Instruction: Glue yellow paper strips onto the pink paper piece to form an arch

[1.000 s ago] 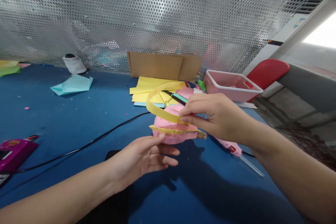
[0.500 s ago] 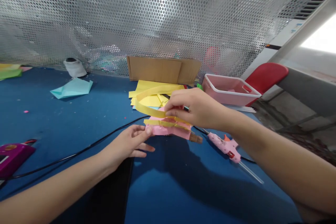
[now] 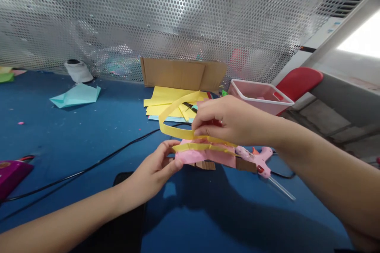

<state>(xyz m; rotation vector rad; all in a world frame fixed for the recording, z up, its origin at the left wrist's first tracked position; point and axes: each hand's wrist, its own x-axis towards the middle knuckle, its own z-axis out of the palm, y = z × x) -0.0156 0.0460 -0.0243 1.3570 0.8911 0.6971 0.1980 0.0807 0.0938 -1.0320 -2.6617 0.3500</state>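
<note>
My left hand point(image 3: 162, 164) grips the left end of a pink paper-covered cardboard piece point(image 3: 192, 157), thumb in front. Bare brown cardboard shows at its right end and along its underside. Yellow strips run along the upper part of this piece. Above it, my right hand point(image 3: 221, 120) pinches a long yellow paper strip point(image 3: 175, 131), whose free end curls up and back in a loop. Behind my right wrist a pink glue gun point(image 3: 261, 161) lies on the table with a clear glue stick in its rear.
Yellow paper sheets point(image 3: 160, 93) lie at the back, scissors point(image 3: 190, 106) on them, before a cardboard panel point(image 3: 175, 74). A pink basket point(image 3: 267, 104) stands back right. Folded blue paper point(image 3: 77, 95), a purple device point(image 3: 13, 176) and a black cable point(image 3: 118, 155) are leftward.
Both hands have moved a little right and nearer with the pink piece, which now overlaps the glue gun in view. The strip's loop has opened and its end points upward. The view shifted slightly.
</note>
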